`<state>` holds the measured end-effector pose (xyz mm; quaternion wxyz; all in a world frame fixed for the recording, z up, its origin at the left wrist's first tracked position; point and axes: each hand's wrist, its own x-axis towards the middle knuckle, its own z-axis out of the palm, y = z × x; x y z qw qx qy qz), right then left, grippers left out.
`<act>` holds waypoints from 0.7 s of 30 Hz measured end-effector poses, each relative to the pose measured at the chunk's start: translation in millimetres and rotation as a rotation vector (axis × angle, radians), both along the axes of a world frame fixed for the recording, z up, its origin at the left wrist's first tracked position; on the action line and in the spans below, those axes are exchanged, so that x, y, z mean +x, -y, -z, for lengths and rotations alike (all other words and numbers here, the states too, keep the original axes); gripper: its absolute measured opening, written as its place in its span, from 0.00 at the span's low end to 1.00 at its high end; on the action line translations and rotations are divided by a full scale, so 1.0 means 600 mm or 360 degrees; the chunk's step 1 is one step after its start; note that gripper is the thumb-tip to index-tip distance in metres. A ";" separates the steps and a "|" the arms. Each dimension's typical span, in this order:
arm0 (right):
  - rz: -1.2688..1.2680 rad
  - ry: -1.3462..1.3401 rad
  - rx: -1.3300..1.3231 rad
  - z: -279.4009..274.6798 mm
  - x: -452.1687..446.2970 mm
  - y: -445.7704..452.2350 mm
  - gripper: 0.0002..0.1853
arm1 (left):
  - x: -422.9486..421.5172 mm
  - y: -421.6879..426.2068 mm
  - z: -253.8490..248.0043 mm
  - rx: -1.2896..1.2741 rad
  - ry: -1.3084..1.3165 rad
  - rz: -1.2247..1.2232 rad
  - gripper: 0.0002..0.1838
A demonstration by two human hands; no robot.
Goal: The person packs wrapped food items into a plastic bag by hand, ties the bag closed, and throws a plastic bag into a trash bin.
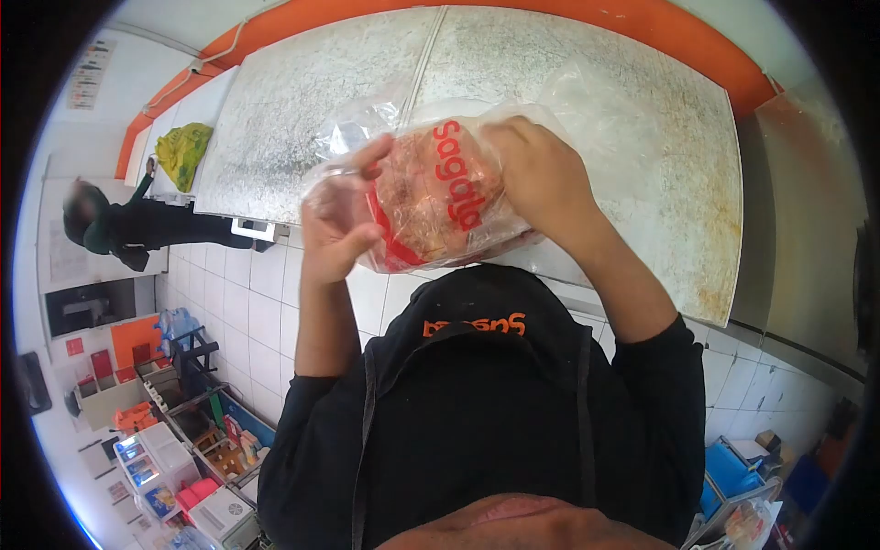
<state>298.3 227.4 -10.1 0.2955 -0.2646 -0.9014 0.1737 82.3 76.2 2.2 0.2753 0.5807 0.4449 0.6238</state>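
A clear plastic bag (435,188) with red lettering holds lumpy, pinkish-orange food and sits at the near edge of the worn white table. On its left side is my left hand (339,215), thumb and fingers apart around the bag's edge, with plastic between them. My right hand (539,174) grips the bag's upper right part, its fingers bent over and partly hidden. Loose clear plastic (600,115) lies on the table beyond my right hand.
The white table (302,92) reaches back to an orange wall band. At the far left a person (119,220) stands by a yellow-green bag (181,154). Shelves with boxes (165,458) stand lower left; a blue crate (729,477) is lower right.
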 end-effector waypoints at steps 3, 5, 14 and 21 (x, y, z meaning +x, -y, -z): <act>-0.0136 0.0365 -0.0011 0.021 -0.002 -0.013 0.14 | 0.039 -0.024 0.002 -0.0153 0.0162 0.0224 0.27; -0.0072 0.0483 -0.0053 0.017 -0.003 -0.019 0.13 | 0.050 -0.038 -0.027 -0.0430 -0.1429 0.0030 0.36; 0.0004 -0.0388 -0.1067 -0.048 0.061 -0.075 0.10 | 0.067 -0.035 -0.012 -0.0465 -0.1627 -0.0160 0.39; -0.0362 -0.0993 -0.1672 -0.104 0.083 -0.002 0.12 | 0.050 -0.050 -0.018 -0.0266 -0.1041 -0.0104 0.14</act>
